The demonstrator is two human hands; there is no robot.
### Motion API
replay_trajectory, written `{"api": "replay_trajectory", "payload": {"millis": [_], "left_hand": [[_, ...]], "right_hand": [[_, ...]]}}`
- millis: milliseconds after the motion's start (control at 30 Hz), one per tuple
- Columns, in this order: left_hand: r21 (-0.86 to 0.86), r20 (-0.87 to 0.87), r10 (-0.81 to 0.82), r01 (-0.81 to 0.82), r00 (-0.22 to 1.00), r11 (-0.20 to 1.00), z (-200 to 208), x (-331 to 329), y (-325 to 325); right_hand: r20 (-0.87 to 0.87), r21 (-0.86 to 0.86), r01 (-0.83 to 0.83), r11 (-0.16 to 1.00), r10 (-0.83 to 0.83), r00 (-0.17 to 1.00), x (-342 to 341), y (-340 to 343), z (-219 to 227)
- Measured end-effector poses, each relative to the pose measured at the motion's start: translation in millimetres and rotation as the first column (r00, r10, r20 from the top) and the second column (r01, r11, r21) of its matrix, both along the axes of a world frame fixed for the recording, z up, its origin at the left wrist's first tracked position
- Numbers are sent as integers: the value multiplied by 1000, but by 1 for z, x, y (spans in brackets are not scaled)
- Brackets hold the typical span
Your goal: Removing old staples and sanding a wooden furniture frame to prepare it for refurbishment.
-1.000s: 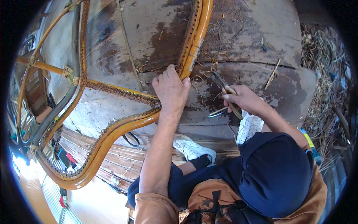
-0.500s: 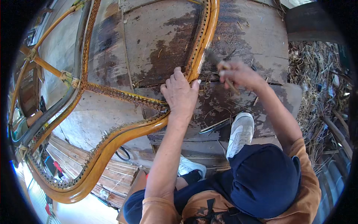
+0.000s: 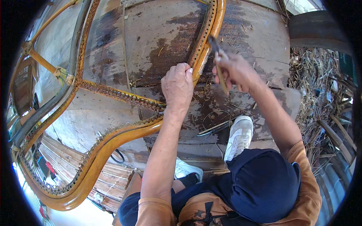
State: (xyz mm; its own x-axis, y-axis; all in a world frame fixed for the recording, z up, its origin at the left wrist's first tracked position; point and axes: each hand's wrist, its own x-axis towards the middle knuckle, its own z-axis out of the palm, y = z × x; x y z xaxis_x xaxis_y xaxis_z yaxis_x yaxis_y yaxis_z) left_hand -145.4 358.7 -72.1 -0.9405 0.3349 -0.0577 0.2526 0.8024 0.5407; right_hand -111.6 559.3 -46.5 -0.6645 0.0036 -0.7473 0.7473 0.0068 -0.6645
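Note:
A glossy orange-brown curved frame, with a row of dark holes and frayed strands along its inner edge, spans the left and middle. My left hand is closed on its inner edge, near the bend where the crossbar joins; the fingertips are partly hidden. Just right of that edge, my right hand grips a wooden-handled tool with a dark metal end. That end touches or hovers over the frame's outer side; I cannot tell which. Motion blurs the tool.
A thin dark tool lies on the stained board floor beside my white shoe. Dry fibre scraps are heaped at right. Planks lie below the frame. A second frame with lashed poles stands at left.
My left hand has curled its fingers, which were stretched over the edge. My right hand has moved slightly left and up, its tool turned more upright. The view has shifted a little.

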Motion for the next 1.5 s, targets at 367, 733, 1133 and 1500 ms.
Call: {"api": "replay_trajectory", "payload": {"millis": [367,733,1133,1500], "left_hand": [[203,145,72,-101,987,974,5,2,-22],[38,165,68,-75,984,996,2,0,-9],[-101,-285,-229,208,931,973,-4,-14,22],[-230,-274,-393,337,878,913,10,-5,-1]], "right_hand": [[73,-425,-39,904,77,994,91,-32,-29],[75,-592,7,806,47,996,65,-24,-36],[59,-545,105,832,-87,994,63,-21,-40],[22,-533,67,843,-66,998,62,-17,-38]]}}
